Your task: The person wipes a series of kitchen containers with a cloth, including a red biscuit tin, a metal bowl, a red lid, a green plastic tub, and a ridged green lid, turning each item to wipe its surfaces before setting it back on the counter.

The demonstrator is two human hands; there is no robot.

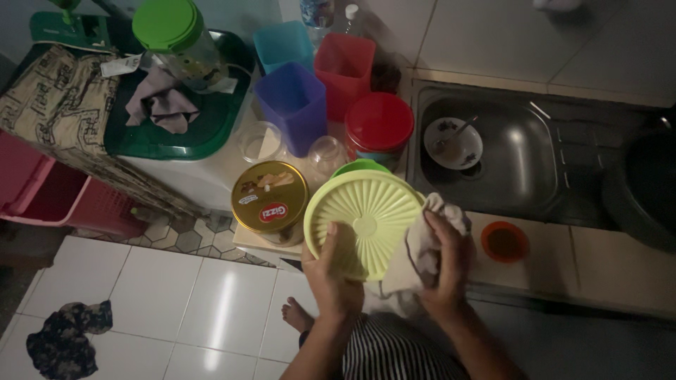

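My left hand [331, 271] grips the lower left edge of a round pale green plastic lid [366, 214] with radial ridges, held tilted over the counter edge. My right hand [443, 260] clutches a light cloth [422, 239] pressed against the lid's right rim. Just behind the lid peeks a green container [359, 166]. A round gold biscuit tin [270, 197] sits immediately left of the lid.
Blue [294, 105], teal [283, 43] and red [345, 65] containers, a red-lidded tub [379, 123] and clear glasses [259, 141] stand behind. The steel sink [521, 162] holds a dish with a spoon [456, 143]. An orange cup [504, 241] sits at right; a green tray [204, 134] at left.
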